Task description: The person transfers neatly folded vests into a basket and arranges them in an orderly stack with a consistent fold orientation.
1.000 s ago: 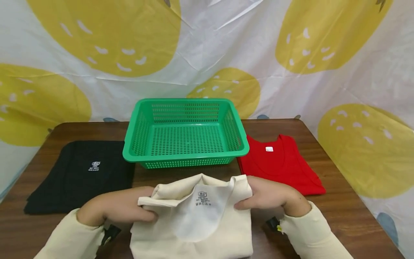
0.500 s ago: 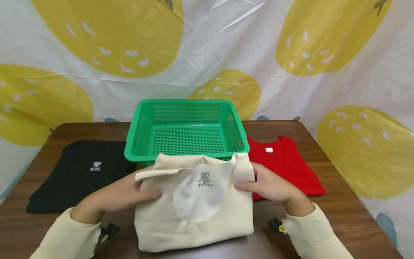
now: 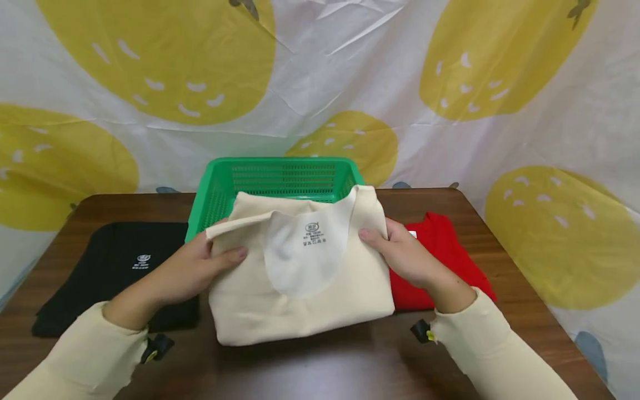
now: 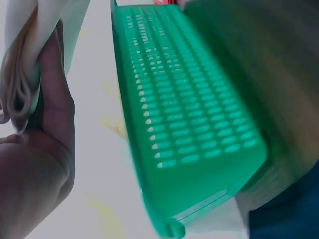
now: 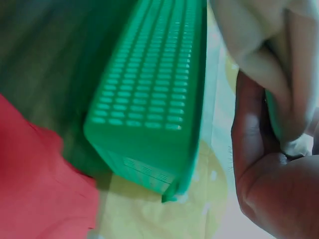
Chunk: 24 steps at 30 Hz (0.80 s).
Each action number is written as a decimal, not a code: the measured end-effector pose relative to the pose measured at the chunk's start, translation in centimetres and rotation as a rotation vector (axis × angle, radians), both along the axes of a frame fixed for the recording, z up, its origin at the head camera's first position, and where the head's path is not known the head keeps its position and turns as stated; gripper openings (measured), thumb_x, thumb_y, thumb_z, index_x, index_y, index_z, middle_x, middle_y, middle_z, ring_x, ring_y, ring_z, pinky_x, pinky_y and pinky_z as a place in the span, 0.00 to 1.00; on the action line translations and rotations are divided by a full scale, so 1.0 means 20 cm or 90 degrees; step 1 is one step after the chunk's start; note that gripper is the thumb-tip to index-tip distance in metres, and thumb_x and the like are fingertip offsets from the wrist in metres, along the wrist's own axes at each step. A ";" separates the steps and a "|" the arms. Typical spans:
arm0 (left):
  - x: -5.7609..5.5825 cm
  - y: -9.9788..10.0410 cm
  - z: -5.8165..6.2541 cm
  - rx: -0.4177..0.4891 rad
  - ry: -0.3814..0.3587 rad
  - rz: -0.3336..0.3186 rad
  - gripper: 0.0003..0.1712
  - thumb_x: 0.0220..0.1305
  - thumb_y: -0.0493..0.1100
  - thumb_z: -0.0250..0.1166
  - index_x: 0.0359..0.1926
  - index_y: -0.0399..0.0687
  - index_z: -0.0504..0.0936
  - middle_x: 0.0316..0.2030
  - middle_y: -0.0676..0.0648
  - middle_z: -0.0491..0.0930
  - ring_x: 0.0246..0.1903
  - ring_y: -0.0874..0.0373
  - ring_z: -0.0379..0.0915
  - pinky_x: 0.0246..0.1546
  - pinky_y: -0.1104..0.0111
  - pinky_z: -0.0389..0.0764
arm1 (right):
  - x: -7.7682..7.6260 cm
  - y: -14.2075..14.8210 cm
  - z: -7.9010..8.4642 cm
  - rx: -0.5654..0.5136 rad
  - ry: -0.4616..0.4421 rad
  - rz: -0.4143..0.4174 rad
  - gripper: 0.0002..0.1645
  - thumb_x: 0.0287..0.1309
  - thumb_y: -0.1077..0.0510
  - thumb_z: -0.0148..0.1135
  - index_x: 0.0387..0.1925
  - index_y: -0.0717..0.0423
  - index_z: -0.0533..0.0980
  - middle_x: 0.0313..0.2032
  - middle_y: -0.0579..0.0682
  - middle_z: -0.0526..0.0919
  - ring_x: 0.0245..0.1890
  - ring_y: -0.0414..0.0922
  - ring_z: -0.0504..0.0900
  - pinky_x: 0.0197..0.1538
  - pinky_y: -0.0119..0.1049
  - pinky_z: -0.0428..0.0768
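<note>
A folded cream undershirt (image 3: pixel 245 300) with a pale neck panel and dark printed label is held up between both hands in the head view, overlapping the front of the green basket (image 3: pixel 280 162). My left hand (image 3: pixel 187 269) grips its left side, thumb in front and fingers behind. On the other side my right hand (image 3: pixel 405 253) pinches the right edge the same way, thumb on the front face. Both wrist views show the folded cloth layers tucked between thumb and fingers, with the perforated basket wall (image 4: pixel 189 114) beyond.
A folded black shirt (image 3: pixel 115 278) lies left of the basket on the brown wooden table (image 3: pixel 320 372). A folded red tank top (image 3: pixel 450 261) lies to the right, partly covered by my right hand and the cream cloth. A lemon-patterned curtain (image 3: pixel 310 66) hangs behind.
Both hands have lifted the cream undershirt off the table and moved it forward, so it now covers the basket's front rim and much of its inside. The black and red garments stay put.
</note>
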<state>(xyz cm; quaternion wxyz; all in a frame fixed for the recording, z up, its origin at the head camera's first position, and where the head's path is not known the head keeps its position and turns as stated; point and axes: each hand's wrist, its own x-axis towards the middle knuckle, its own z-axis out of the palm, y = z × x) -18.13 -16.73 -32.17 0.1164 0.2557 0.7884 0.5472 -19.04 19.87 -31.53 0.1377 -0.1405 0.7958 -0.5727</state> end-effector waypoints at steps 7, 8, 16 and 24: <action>-0.16 0.01 0.15 -0.066 0.007 0.060 0.29 0.75 0.49 0.57 0.69 0.41 0.62 0.51 0.34 0.76 0.42 0.51 0.81 0.40 0.59 0.83 | -0.21 -0.07 0.10 0.014 0.005 -0.052 0.21 0.75 0.52 0.50 0.60 0.61 0.67 0.41 0.52 0.82 0.36 0.45 0.86 0.42 0.42 0.85; -0.19 0.01 0.17 -0.077 0.009 0.066 0.30 0.75 0.50 0.56 0.70 0.42 0.61 0.52 0.35 0.76 0.43 0.50 0.81 0.40 0.59 0.83 | -0.24 -0.08 0.11 0.012 0.001 -0.062 0.20 0.75 0.52 0.50 0.60 0.61 0.67 0.41 0.51 0.82 0.35 0.44 0.86 0.41 0.42 0.85; -0.46 0.01 0.19 -0.129 0.038 0.111 0.31 0.76 0.48 0.53 0.73 0.43 0.58 0.60 0.35 0.71 0.54 0.43 0.74 0.50 0.53 0.79 | -0.49 -0.19 0.15 0.050 0.006 -0.159 0.22 0.75 0.50 0.50 0.58 0.62 0.70 0.36 0.49 0.81 0.29 0.40 0.83 0.37 0.36 0.83; -0.63 0.01 0.12 -0.213 0.028 0.171 0.31 0.76 0.50 0.53 0.73 0.44 0.59 0.58 0.35 0.74 0.49 0.45 0.77 0.47 0.55 0.81 | -0.64 -0.25 0.09 0.105 0.014 -0.203 0.23 0.74 0.50 0.50 0.61 0.61 0.71 0.42 0.54 0.79 0.33 0.42 0.80 0.40 0.37 0.81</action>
